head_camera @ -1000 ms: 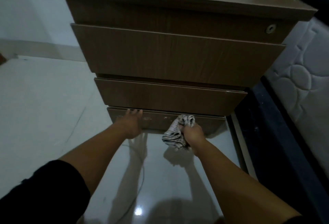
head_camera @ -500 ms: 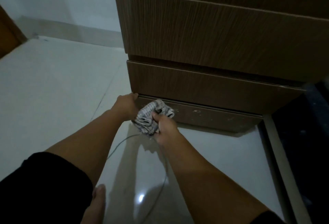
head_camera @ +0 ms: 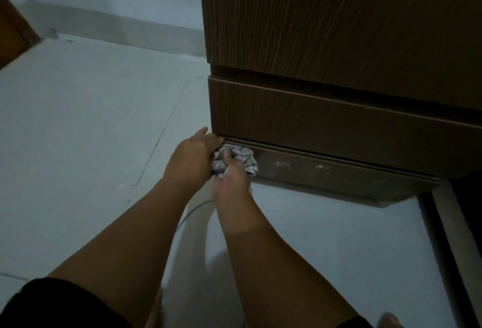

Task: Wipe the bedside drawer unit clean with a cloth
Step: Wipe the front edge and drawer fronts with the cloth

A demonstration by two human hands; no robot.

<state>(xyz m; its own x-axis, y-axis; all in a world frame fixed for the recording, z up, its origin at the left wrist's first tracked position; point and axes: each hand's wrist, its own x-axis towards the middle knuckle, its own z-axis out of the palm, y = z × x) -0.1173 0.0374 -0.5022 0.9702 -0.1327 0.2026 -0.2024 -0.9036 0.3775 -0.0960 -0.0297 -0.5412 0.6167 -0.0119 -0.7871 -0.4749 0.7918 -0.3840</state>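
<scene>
Head camera, looking down at a dim room. A brown wood-grain bedside drawer unit (head_camera: 339, 40) fills the upper right, standing on a pale glossy tiled floor (head_camera: 78, 132). No brand, label or writing can be read anywhere on it.

The right hand (head_camera: 230, 175) grips a bunched, checked cloth (head_camera: 242, 156), fingers curled around it, thumb on top. The cloth sticks out above and to the right of the fist and is pressed against the left end of the unit's bottom panel (head_camera: 339, 171), just above the floor. That panel carries pale smudges to the right of the cloth.

The left hand (head_camera: 194, 151) lies at the unit's lower left corner, fingers fairly straight, holding nothing, fingertips at the gap under the lowest drawer front (head_camera: 326, 121). It sits just beside the cloth and seems to touch it.

A thin cable (head_camera: 194, 211) curves on the floor between the forearms. A dark sleeve (head_camera: 52, 304) shows at lower left.

Against half a second ago, the camera has come closer and swung left, so less of the unit shows. The cloth has slid further left along the bottom panel, and the two hands are now closer together.
</scene>
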